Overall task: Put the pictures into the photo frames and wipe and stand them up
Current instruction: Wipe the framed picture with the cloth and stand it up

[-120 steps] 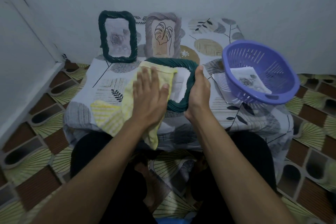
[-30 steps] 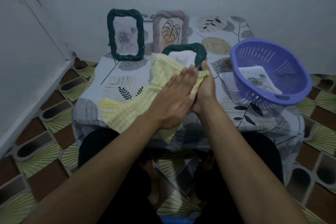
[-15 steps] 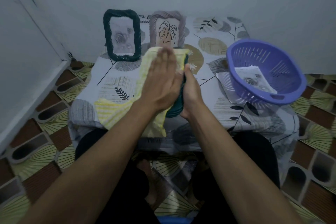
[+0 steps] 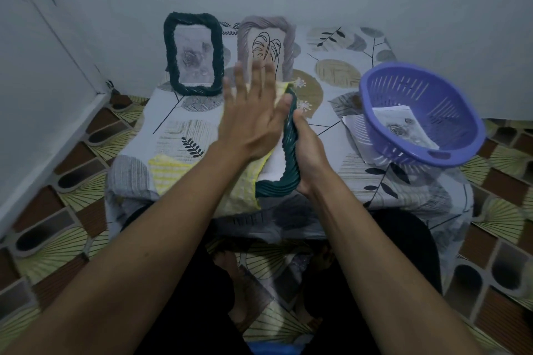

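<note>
The right hand (image 4: 308, 158) grips a dark green woven rectangular photo frame (image 4: 290, 138) by its right long side, fingers curled behind it and thumb along the rim. The frame is raised on its near short end at the front edge of the leaf-patterned cloth-covered counter (image 4: 178, 112). Its long axis runs away from the person and upward, with the far end just beyond the right thumb tip. Its front faces left, toward the other palm, and a pale strip of the insert shows beside the right wrist.

The left hand (image 4: 251, 121) is flat, fingers straight and spread, pressing a yellow checked cloth (image 4: 170, 173) against that front. The cloth trails down and to the left of the left wrist onto the counter.

Beyond the left fingertips two frames stand upright against the wall, long axes vertical: a dark green woven one (image 4: 168, 46) with a rose picture, and a greyish-mauve one (image 4: 288, 37) with a leaf drawing. To the right of the right hand, well apart, a purple slotted plastic basket (image 4: 372, 112) sits tilted, with printed paper pictures (image 4: 401, 127) inside.
</note>
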